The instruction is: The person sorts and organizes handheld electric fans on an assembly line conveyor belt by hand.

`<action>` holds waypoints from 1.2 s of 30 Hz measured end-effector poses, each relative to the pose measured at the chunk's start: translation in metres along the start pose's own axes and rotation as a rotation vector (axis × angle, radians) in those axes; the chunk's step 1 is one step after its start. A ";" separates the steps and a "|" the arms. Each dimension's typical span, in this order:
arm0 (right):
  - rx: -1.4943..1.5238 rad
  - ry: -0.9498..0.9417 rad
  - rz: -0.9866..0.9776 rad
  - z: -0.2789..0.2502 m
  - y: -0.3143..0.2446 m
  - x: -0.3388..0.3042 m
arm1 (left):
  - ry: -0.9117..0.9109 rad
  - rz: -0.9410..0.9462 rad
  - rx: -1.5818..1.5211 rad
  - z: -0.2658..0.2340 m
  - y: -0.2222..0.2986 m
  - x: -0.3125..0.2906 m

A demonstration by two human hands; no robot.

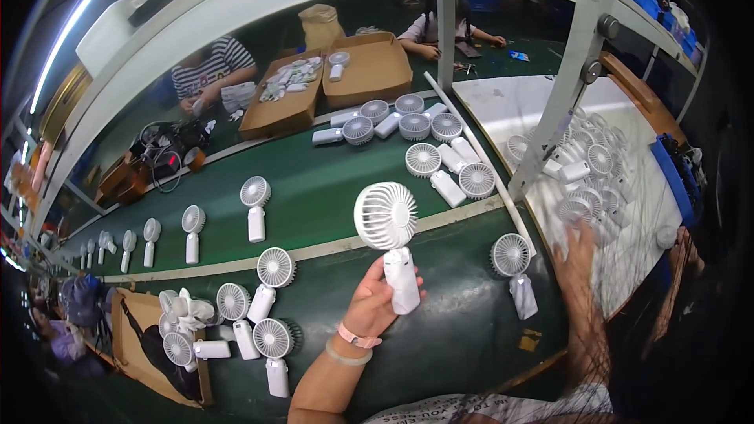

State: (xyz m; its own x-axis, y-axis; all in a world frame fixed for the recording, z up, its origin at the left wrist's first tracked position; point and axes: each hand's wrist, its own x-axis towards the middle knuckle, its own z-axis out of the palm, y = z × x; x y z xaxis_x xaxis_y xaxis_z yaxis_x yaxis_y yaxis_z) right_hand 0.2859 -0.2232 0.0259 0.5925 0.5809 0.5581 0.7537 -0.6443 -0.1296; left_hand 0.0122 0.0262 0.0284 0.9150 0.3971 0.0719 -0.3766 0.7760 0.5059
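My left hand is closed round the handle of a white handheld fan, held upright over the bench with its round grille on top. To the right, my right hand reaches to a pile of similar white fans on a white board. Its fingers are stretched out and apart, with the fingertips at the edge of the nearest fan. Between my hands, another white fan lies on the dark green bench.
Fans stand in a row along the green belt; several more lie at its far right. A cardboard tray is lower left. Two cardboard boxes stand beyond the belt. A metal post rises beside the pile. Other people sit across.
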 end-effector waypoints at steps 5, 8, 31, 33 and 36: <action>0.201 -0.235 -0.103 0.000 -0.052 -0.063 | 0.275 0.042 0.466 -0.006 -0.008 -0.002; 0.136 -0.256 -0.024 -0.019 -0.081 -0.077 | 0.361 0.097 0.434 -0.012 -0.013 0.001; 2.470 -1.162 0.649 0.100 -0.203 0.059 | 0.380 0.271 0.434 -0.085 -0.002 0.011; 2.435 -1.162 0.505 0.125 -0.214 0.065 | 0.395 0.272 0.395 -0.089 -0.001 0.011; 2.434 -1.187 0.485 0.142 -0.227 0.060 | 0.420 0.285 0.361 -0.090 0.000 0.011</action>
State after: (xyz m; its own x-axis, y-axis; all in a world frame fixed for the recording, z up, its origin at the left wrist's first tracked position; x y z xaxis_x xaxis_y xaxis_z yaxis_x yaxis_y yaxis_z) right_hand 0.1907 0.0285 -0.0272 -0.0264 0.9992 0.0304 -0.8478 -0.0063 -0.5302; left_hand 0.0095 0.0744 -0.0478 0.6228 0.7801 -0.0601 -0.4577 0.4256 0.7806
